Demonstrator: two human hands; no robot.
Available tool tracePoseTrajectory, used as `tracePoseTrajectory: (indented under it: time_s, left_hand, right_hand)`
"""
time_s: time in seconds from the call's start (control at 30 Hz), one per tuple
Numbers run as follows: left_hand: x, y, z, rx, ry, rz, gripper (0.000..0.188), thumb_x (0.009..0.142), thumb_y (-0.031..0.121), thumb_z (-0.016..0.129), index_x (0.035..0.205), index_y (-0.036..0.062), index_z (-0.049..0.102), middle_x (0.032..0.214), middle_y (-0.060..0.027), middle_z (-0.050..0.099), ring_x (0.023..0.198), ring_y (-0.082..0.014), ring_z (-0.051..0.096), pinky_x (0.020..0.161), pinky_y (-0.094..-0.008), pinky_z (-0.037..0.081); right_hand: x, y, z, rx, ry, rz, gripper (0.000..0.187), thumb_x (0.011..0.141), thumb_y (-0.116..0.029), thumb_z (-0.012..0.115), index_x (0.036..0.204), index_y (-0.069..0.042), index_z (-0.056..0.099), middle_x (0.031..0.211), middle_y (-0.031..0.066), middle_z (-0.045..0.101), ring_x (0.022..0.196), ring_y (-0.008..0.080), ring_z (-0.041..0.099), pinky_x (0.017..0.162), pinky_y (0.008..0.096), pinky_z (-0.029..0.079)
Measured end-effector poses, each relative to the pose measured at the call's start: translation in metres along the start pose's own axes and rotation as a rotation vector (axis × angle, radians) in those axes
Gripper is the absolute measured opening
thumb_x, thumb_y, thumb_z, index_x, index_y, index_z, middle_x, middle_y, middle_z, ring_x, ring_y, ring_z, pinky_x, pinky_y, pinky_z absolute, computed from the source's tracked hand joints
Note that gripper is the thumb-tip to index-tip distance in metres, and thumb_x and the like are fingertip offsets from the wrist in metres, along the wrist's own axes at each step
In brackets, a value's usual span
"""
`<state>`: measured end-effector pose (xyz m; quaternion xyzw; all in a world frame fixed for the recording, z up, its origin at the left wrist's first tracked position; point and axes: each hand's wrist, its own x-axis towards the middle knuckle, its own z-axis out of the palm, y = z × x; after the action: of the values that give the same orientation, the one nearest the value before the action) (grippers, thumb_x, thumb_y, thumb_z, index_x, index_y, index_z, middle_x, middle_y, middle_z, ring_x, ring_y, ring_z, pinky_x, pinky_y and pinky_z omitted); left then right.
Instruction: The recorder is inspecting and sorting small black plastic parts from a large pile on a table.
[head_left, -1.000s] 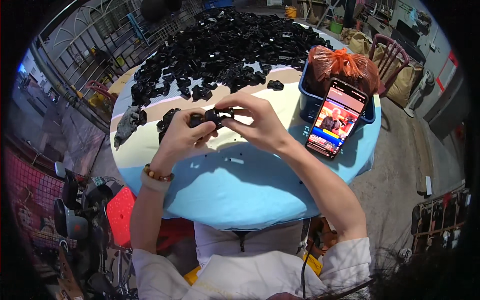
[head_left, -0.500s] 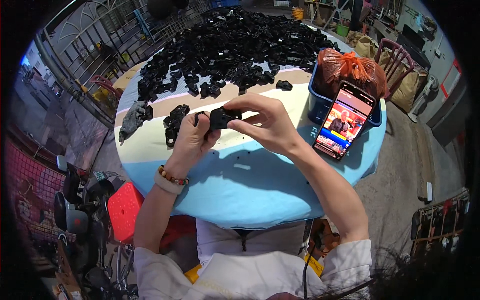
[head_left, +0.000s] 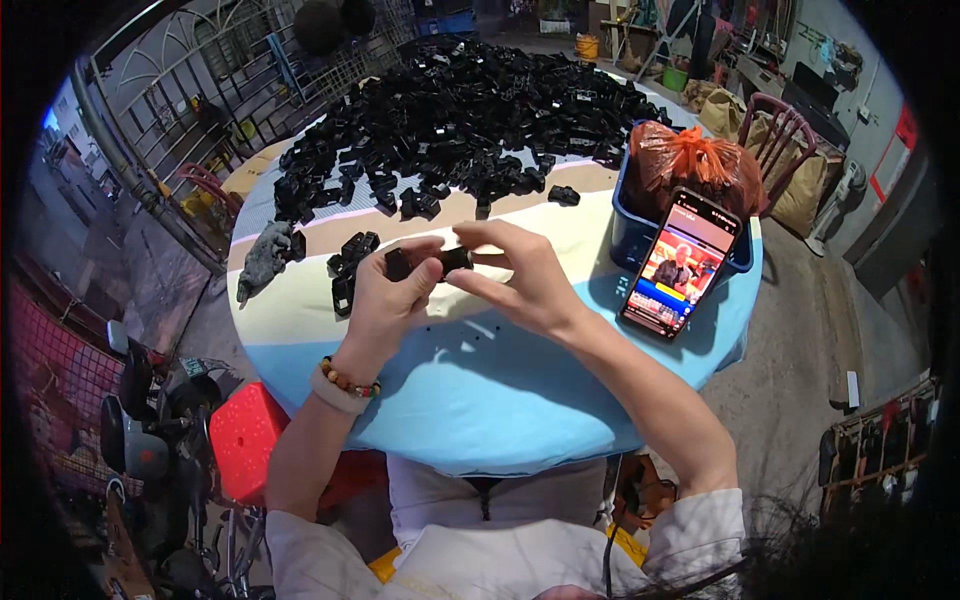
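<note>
Above the near part of the table, my left hand (head_left: 392, 285) is closed on a small black plastic part (head_left: 457, 260), its thumb lying across it. Dark plastic (head_left: 397, 265) also shows in the left palm; I cannot tell whether it is the same piece. From the right, my right hand (head_left: 525, 275) pinches the part's right end between thumb and fingers. A small group of black plastic parts (head_left: 350, 262) lies just left of my left hand. Beyond both hands spreads a large heap of similar black parts (head_left: 470, 115).
A grey crumpled cloth (head_left: 266, 260) lies at the table's left. To the right, a phone (head_left: 682, 262) leans against a blue basket (head_left: 628, 228) holding a tied orange plastic bag (head_left: 690, 160). A striped cloth (head_left: 500, 390) covers the round table. A red stool (head_left: 245, 440) stands lower left.
The black part has turned between my hands and is now more covered by the fingers. Both hands have come closer together and slightly lower in the picture. The whole view has shifted slightly.
</note>
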<state>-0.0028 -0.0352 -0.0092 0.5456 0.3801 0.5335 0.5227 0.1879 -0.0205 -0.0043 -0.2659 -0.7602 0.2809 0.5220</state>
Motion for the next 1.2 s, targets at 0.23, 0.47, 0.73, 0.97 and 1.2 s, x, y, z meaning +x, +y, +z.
tracePoseTrajectory:
  time_s: [0.23,0.47,0.73,0.97,1.2]
  left_hand:
    - [0.0,-0.001,0.005,0.287,0.055,0.316,0.029,0.086,0.011,0.074,0.109,-0.0025,0.064,0.087,-0.0018,0.066,0.067,-0.0032,0.053,0.056,-0.0171,0.041]
    - [0.007,-0.002,-0.021,-0.302,-0.088,0.184,0.046,0.098,0.04,0.053,0.12,-0.0002,0.057,0.092,-0.0036,0.059,0.058,-0.0067,0.045,0.051,-0.018,0.033]
    - [0.016,-0.007,-0.03,-0.551,-0.151,-0.038,0.042,0.102,0.029,0.036,0.124,-0.0041,0.051,0.099,-0.0082,0.054,0.079,-0.016,0.054,0.064,-0.0263,0.043]
    - [0.016,-0.007,-0.032,-0.416,-0.064,0.121,0.025,0.099,0.016,0.055,0.119,0.0019,0.055,0.103,-0.0063,0.061,0.096,-0.014,0.06,0.087,-0.0313,0.053]
    - [0.015,-0.006,-0.027,-0.443,0.062,0.228,0.024,0.097,0.013,0.057,0.119,0.0024,0.056,0.107,-0.0072,0.063,0.102,-0.017,0.063,0.094,-0.0375,0.054]
  right_hand:
    - [0.003,0.0,-0.007,0.282,-0.131,0.42,0.037,0.081,-0.004,0.076,0.114,0.003,0.061,0.084,0.0039,0.065,0.079,0.0082,0.062,0.072,0.0223,0.051]
    - [0.007,-0.024,-0.028,0.479,-0.452,0.389,0.029,0.079,-0.006,0.078,0.105,0.003,0.068,0.091,0.0079,0.07,0.079,0.0109,0.065,0.072,0.0245,0.053]
    - [-0.021,-0.042,0.001,0.507,-1.238,0.173,0.041,0.075,-0.028,0.082,0.102,0.001,0.071,0.086,0.0061,0.07,0.072,0.0123,0.061,0.061,0.0284,0.048]
    - [-0.012,-0.033,-0.001,0.165,-0.73,0.221,0.029,0.084,-0.023,0.07,0.101,0.001,0.07,0.089,0.0134,0.071,0.078,0.0211,0.066,0.071,0.0321,0.052]
    - [0.014,0.055,0.027,-0.484,-0.046,-0.192,0.03,0.077,-0.007,0.069,0.106,-0.004,0.064,0.098,0.0133,0.063,0.099,0.0323,0.056,0.089,0.0403,0.046]
